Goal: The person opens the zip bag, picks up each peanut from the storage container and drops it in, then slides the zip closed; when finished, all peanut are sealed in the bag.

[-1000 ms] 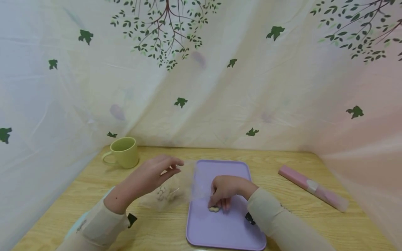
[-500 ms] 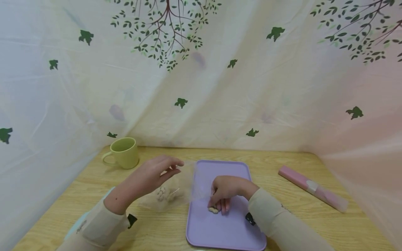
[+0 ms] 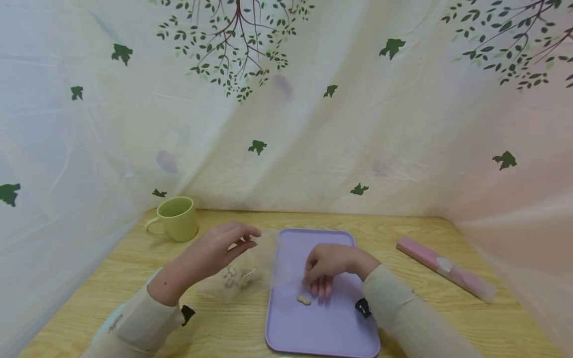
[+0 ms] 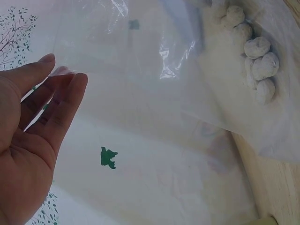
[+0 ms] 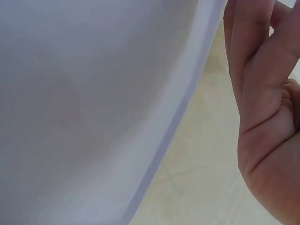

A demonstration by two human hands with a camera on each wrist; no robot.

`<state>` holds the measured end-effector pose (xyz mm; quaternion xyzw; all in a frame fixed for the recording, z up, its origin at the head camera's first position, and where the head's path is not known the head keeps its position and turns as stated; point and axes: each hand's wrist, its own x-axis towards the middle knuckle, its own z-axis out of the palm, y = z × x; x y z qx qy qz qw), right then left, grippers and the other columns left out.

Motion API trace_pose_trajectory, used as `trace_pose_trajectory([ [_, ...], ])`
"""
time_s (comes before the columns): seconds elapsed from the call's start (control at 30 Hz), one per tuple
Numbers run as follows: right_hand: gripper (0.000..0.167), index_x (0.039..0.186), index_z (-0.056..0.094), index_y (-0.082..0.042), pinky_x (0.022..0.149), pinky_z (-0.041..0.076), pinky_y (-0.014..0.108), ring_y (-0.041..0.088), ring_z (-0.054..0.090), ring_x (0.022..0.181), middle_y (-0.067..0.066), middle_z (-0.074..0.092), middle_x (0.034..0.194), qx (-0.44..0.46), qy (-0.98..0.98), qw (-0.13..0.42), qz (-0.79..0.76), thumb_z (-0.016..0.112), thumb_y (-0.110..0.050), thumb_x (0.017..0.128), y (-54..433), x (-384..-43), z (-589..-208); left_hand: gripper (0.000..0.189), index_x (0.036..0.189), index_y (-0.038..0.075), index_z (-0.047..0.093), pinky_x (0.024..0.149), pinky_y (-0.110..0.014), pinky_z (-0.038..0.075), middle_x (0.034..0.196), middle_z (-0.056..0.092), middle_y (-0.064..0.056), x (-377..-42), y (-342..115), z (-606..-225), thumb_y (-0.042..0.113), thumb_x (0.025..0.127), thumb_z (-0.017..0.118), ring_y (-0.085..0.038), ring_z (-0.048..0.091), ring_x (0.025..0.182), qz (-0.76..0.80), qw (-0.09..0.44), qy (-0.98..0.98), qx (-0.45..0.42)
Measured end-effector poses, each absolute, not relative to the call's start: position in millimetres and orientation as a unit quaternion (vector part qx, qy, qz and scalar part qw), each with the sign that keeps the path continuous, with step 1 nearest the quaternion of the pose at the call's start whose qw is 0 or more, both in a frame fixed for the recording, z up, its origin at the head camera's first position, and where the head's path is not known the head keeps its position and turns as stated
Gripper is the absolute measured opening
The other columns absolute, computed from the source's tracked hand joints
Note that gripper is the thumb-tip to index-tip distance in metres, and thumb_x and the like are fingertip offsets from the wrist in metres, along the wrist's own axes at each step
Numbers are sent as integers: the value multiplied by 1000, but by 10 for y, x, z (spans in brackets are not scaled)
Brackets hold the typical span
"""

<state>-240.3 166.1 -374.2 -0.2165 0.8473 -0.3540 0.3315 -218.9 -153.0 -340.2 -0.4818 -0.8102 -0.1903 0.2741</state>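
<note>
My left hand [image 3: 224, 248] pinches the upper edge of a clear plastic bag [image 4: 136, 89], fingertips against the thin film. Inside the bag lie several pale, rounded lumps [image 4: 261, 65], like peanuts in their shells. On the purple tray [image 3: 313, 333] sits one small pale two-lobed piece, which looks like a peanut [image 3: 304, 300]. Just above and behind that piece is my right hand [image 3: 333, 266], apart from it, fingers pointing down and holding nothing that I can see. In the right wrist view, the fingers [image 5: 255, 61] look fairly straight and the tips are cut off.
A green mug [image 3: 176, 219] stands at the back left of the wooden table [image 3: 380, 228]. To the tray's right lies a pink roll [image 3: 425, 256] with a pale band. Printed curtains [image 3: 304, 164] hang behind and along both sides.
My right hand has let go of the peanut-like piece and risen slightly, away to the right and back. The piece stays on the tray. My left hand and the bag have hardly moved.
</note>
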Motion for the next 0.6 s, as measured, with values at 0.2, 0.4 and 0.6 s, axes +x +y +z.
trace_pose_trajectory([
  [0.2,18,98,80,-4,59,66,30,14,73,60,10,80,80,-222,841,314,-380,74,-20,101,1792,-2439,-3657,29,120,11,73,79,-23,66,110,79,0,-2180,-1517,-3419,3,93,81,-11,77,92,-193,272,-810,-482],
  [0.4,21,103,79,-4,63,67,31,15,75,66,10,80,86,-216,841,302,-393,72,-24,103,1894,-2454,-3508,29,120,10,73,79,-23,67,110,79,-1,-2169,-1507,-3424,1,93,81,-12,77,92,-197,269,-811,-481],
  [0.6,22,109,77,-2,64,66,30,16,76,73,8,80,93,-228,832,296,-410,71,-22,103,1949,-2451,-3341,30,120,11,73,80,-23,67,111,79,-1,-2170,-1511,-3414,3,93,81,-11,77,93,-196,272,-810,-482],
])
